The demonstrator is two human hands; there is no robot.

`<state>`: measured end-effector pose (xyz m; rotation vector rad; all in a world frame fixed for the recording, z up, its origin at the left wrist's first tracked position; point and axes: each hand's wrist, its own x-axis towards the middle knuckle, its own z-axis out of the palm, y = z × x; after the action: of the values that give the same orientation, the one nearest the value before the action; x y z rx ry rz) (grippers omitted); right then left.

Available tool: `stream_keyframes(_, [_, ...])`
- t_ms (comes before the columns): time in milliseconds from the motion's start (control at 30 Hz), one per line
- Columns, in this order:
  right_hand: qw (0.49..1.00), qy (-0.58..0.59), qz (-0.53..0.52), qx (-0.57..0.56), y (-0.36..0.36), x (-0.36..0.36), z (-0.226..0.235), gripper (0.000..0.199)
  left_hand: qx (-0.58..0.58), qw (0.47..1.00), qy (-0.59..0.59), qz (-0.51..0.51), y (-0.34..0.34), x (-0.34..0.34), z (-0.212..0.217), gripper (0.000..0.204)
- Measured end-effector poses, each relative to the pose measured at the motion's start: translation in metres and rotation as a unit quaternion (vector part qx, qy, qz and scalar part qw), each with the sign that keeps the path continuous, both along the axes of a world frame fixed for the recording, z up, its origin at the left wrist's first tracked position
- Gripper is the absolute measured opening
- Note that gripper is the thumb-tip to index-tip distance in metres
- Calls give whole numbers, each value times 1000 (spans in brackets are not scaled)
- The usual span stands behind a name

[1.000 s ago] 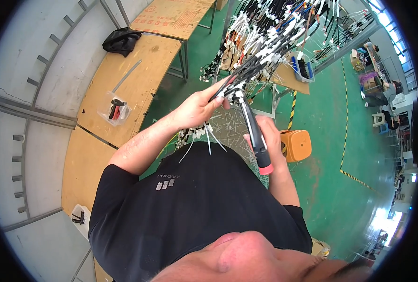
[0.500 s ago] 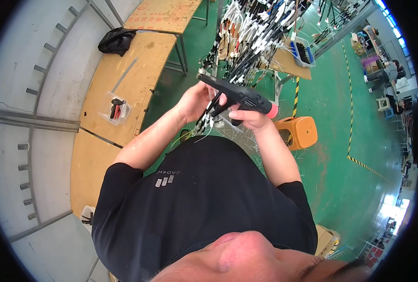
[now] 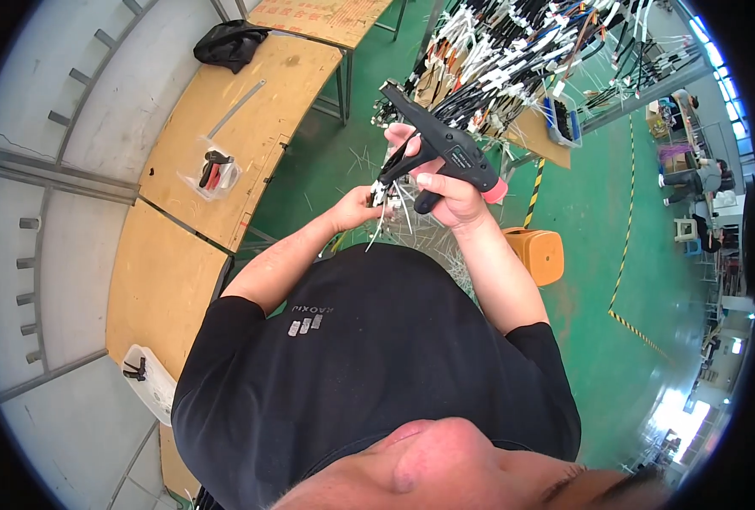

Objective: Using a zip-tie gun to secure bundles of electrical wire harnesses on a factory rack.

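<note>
Leftmost, from where I stood, a white tray (image 3: 158,391) sat on the wooden table (image 3: 165,289), with a clear plastic box (image 3: 212,183) of red- and black-handled tools farther up. Next came the left hand (image 3: 356,210), thumb and fingers closed on a bunch of wire ends (image 3: 382,195) with white plugs, thin pale tails hanging down. Then the black tool (image 3: 455,151), up in the air, right hand (image 3: 455,202) wrapped around its handle, fingertips poking out past the far side.

Key relation: the wire ends lay below and left of the tool, left hand nearer. The tool's long axis slanted from upper left to lower right, nose aimed up and away from the wire ends; couldn't tell whether they touched it. Beyond: hanging wires (image 3: 513,64), an orange stool (image 3: 543,256), then a blue bin (image 3: 574,134).
</note>
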<state>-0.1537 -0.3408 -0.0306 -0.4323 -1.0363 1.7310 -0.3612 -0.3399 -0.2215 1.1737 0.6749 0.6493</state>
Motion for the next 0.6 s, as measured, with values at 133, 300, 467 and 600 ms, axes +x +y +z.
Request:
stream_keyframes(133, [1000,8,4,15,6,1,7,52,-30,999,-6,-16,16,-32,16,17])
stream_keyframes(300, [999,-23,-32,9,2,17,-12,47,-37,996,-63,-59,31,-73,75,35])
stream_keyframes(467, [996,-72,-47,40,-16,37,-22,47,-16,999,-1,-28,32,-94,122,29])
stream_keyframes(600, [994,-47,-96,-9,-39,47,-26,42,-20,999,24,-36,33,-101,122,34])
